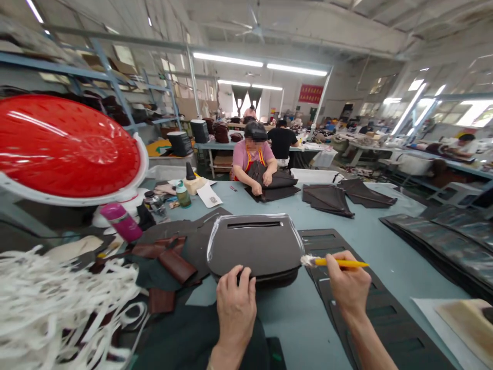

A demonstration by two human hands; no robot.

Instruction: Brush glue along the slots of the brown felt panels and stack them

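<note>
Right hand (349, 285): pinched brush (320, 262), tip at black panel (254, 246).
Left hand (236, 303): rested on near edge; fingertip undersides hidden, couldn't tell grip.
Black panel: topped stack (279, 280) on table (304, 318); lower layers mostly hidden.

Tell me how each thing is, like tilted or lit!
Flat black slotted panel: edge streaked white; left hand touching it
Yellow-handled brush: gripped in right hand, bristles whitened
Pink cylindrical bottle: tilted
Small green bottle: standing
Narrow white strips: tangled
Long white overhead tubes: lit
</note>
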